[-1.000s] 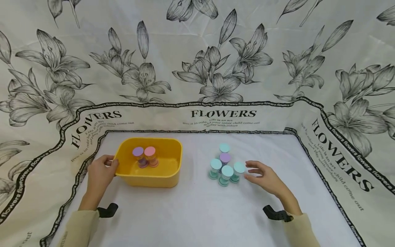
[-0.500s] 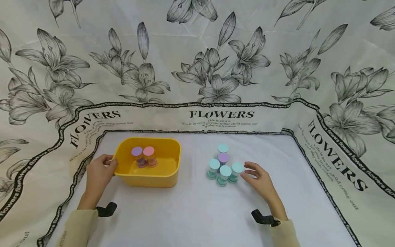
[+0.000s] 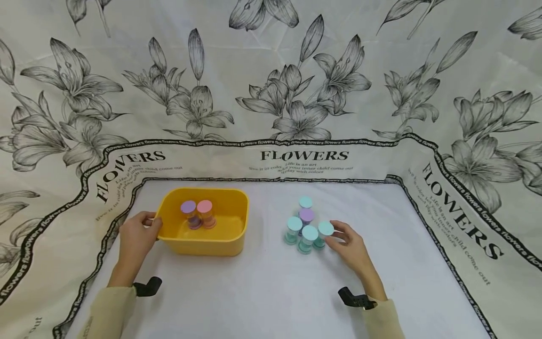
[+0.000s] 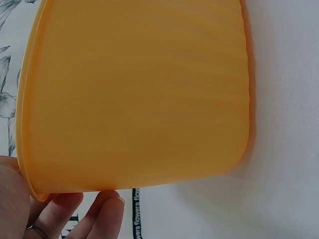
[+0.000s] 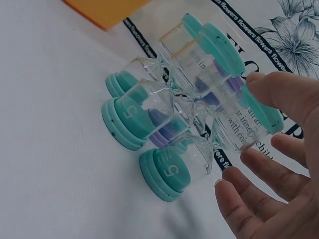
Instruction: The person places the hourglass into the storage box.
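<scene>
My left hand [image 3: 137, 240] grips the near left corner of a yellow box [image 3: 207, 248], thumb at the rim and fingers below it in the left wrist view. Inside stand a purple-capped sand timer [image 3: 188, 207] and a pink-capped one [image 3: 205, 207]. On the right, my right hand [image 3: 353, 249] has its thumb and fingers round the rightmost teal-capped timer [image 3: 325, 229], which stands upright. The right wrist view shows the thumb against its teal cap [image 5: 264, 112], with the lower fingers spread. Beside it are three more teal-capped timers [image 3: 309, 233] and a purple-capped one [image 3: 306, 215].
A white cloth [image 3: 254, 292] covers the table, with a black-edged border printed with words [image 3: 305, 155]. Behind it hangs a flower-patterned cloth [image 3: 262, 56]. The yellow box stands left of the timer group, with a stretch of white cloth between them.
My right hand has moved left and closed in around the rightmost teal-capped timer. My left hand keeps its hold on the box; the timers stand in the same arrangement.
</scene>
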